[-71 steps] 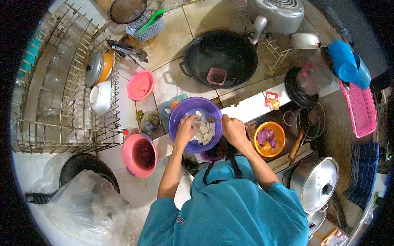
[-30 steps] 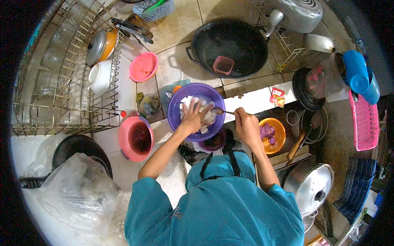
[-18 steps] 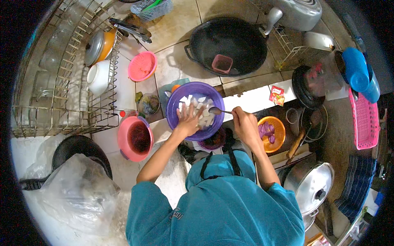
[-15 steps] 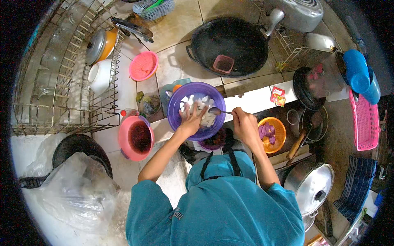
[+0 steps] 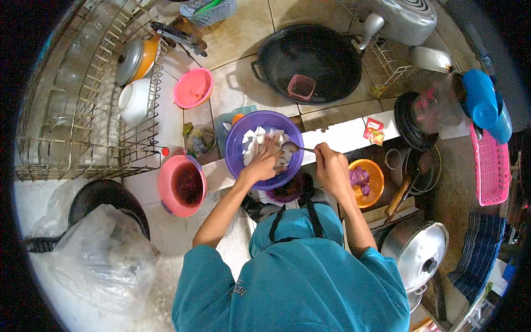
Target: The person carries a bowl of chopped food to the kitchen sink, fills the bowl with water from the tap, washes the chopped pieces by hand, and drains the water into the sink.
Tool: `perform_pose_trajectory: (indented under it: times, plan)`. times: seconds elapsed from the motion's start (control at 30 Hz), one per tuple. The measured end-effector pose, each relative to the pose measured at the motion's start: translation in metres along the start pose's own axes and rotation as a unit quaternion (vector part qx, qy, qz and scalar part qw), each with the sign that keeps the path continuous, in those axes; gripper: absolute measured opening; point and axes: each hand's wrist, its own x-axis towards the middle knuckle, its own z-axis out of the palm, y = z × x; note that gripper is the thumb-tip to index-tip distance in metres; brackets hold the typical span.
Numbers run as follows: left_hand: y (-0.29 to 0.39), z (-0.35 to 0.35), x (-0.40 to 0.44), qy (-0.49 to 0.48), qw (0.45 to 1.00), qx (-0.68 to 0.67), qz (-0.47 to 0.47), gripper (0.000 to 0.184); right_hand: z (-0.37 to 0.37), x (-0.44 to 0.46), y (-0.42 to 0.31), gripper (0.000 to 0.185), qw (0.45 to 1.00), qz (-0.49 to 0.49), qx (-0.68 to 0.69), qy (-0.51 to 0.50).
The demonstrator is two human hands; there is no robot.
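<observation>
A purple basin (image 5: 233,145) full of white cut pieces (image 5: 256,136) sits in front of me. My left hand (image 5: 262,161) lies inside it on the pieces, palm down, fingers stretched and slightly blurred. Between the thumb and fingers of my right hand (image 5: 333,170) is the handle of a metal spoon (image 5: 290,147), its bowl over the basin's right side, close to my left fingertips. To the right of that hand is an orange basket (image 5: 377,184) holding purple slices (image 5: 359,179). Partly hidden under the basin's near edge is a dark purple container (image 5: 286,192).
A pink bowl of dark liquid (image 5: 166,185) stands at left, near a wire dish rack (image 5: 88,127). Beyond the basin sits a black wok (image 5: 310,52) with a small pink container. A red sachet (image 5: 374,130) lies on the white ledge; a lidded pot (image 5: 415,254) is at lower right.
My left hand has shifted slightly right within the basin, its spread fingers drawing closer together over the pieces. The spoon and my right hand have barely moved.
</observation>
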Motion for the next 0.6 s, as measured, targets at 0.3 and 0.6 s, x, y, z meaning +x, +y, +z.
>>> perform_pose_trajectory:
  times: [0.3,0.6]
  plan:
    - [0.001,0.005,-0.024,-0.023,0.996,0.037,-0.083,0.076,0.0,0.001,0.001,0.009,1.0,0.006,0.003,0.001]
    - [0.012,-0.008,0.0,0.003,0.995,0.078,-0.058,0.071,0.022,0.007,0.008,0.01,0.999,0.028,-0.004,0.017]
